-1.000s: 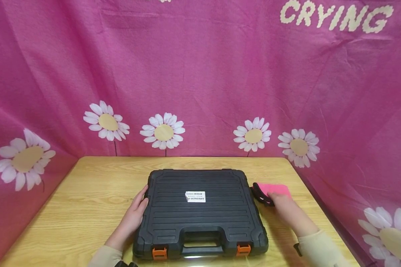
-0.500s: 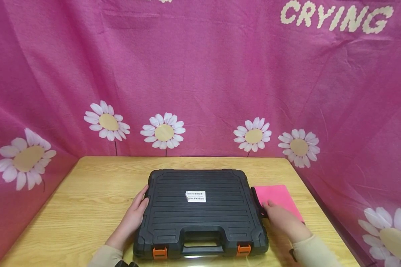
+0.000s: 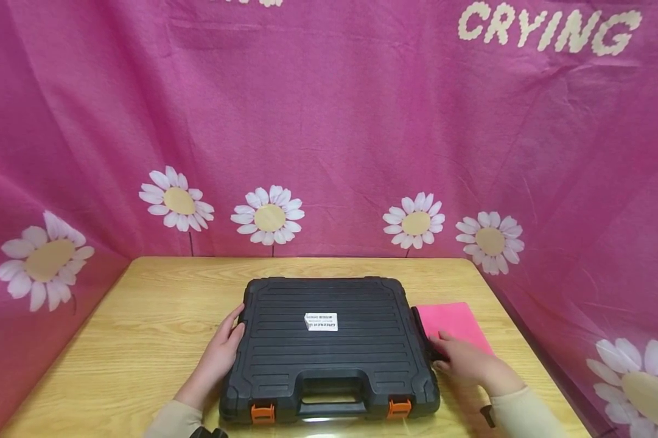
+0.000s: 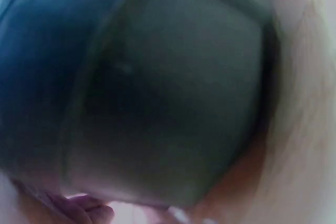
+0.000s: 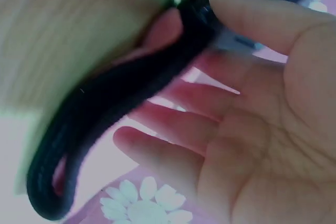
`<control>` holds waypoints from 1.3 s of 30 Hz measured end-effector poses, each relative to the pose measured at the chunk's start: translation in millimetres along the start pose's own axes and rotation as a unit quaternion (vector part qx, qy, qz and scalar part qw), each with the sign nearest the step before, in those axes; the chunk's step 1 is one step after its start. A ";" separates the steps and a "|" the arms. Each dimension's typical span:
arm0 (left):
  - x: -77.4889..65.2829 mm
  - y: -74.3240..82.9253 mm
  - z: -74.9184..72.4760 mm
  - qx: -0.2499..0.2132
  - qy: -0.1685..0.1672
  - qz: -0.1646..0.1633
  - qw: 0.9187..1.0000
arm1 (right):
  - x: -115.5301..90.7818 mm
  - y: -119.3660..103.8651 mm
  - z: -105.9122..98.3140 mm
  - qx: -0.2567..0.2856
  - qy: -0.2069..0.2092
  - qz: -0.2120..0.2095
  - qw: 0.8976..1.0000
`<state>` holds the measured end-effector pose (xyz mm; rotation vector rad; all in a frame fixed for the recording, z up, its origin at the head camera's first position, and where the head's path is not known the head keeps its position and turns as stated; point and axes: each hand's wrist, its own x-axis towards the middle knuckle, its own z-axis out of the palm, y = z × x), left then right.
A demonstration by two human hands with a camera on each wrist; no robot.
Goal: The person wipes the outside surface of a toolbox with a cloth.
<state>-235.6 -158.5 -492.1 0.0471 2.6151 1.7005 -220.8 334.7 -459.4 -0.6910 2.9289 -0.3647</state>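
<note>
A black ridged plastic carry case (image 3: 329,350) lies flat on the table, its handle (image 3: 331,409) and two orange latches (image 3: 263,414) on the near side. My left hand (image 3: 219,350) rests along the case's left side, thumb and fingers against it. Just right of the case is a flat pink cloth piece with black edging (image 3: 453,319). My right hand (image 3: 468,363) lies over it and pinches the black edge. The right wrist view shows that black edge (image 5: 121,85) running between thumb and nearly straight fingers. In the left wrist view, the dark case side (image 4: 173,93) hides most of the fingers.
A white printed label (image 3: 321,322) is stuck on the case lid. The wooden table (image 3: 159,316) spreads on both sides of the case. A pink curtain with daisies (image 3: 334,152) hangs behind and beside it.
The pink cloth's black edge, lifted and bunched a second ago, now lies flatter along the case's right side. My right hand has moved nearer along that edge. The left hand stays put.
</note>
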 end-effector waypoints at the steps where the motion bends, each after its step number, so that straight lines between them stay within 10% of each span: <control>1: 0.1 1.1 0.2 0.017 0.006 0.001 1.000 | 3.6 -5.5 -1.8 -0.005 0.003 0.015 1.000; 6: 1.6 7.7 -0.8 0.138 0.029 0.016 0.990 | 10.0 -13.7 -14.0 -0.028 0.051 0.050 0.997; 13: 5.8 21.1 -10.8 0.295 0.037 0.075 0.952 | 23.9 -28.2 -32.8 -0.035 0.122 0.097 0.987; 23: -0.8 58.6 -15.3 0.389 0.045 0.176 0.903 | 38.4 -57.8 -34.1 -0.080 0.163 0.061 0.981; 39: -8.9 53.0 -10.2 0.418 0.007 0.162 0.894 | 39.9 -67.0 -23.9 -0.088 0.112 0.100 0.985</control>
